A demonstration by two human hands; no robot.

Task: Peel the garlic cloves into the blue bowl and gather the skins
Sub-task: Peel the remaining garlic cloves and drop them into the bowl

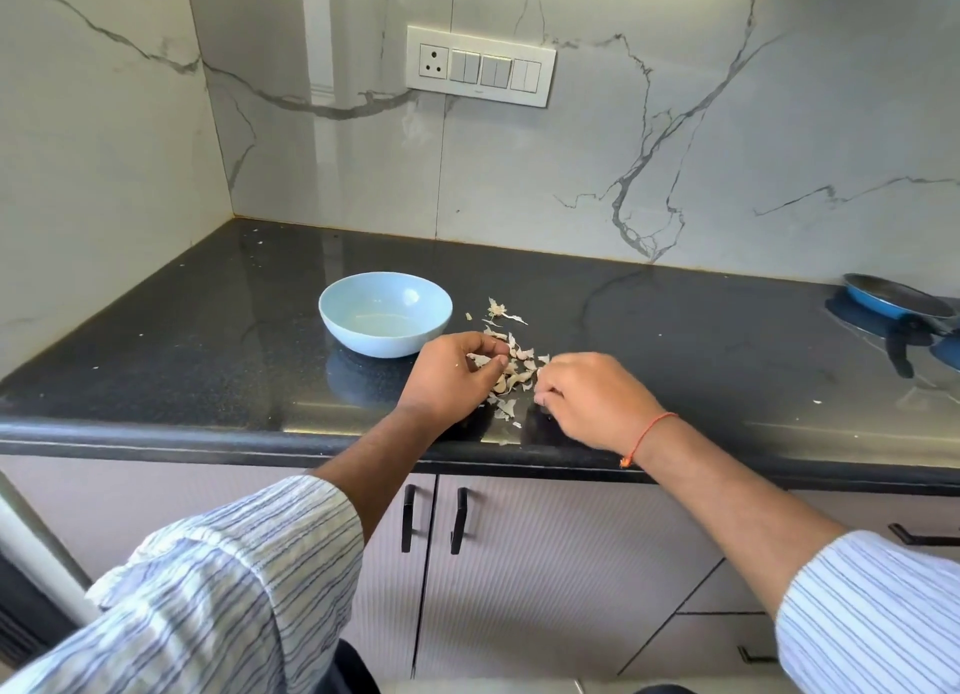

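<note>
Item one: round pale blue bowl [385, 312] on the glossy black stone worktop [208, 329]; I see no cloves inside. Item two: scattered papery garlic skins [511, 368] just right of it. My left hand [451, 376] pinches skins between curled fingers. My right hand [592, 399] rests knuckles-up, fingers curled down at the pile's right edge; whether it holds anything I cannot tell.

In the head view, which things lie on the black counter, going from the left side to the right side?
blue bowl → left hand → garlic skins → right hand → blue pan
</note>
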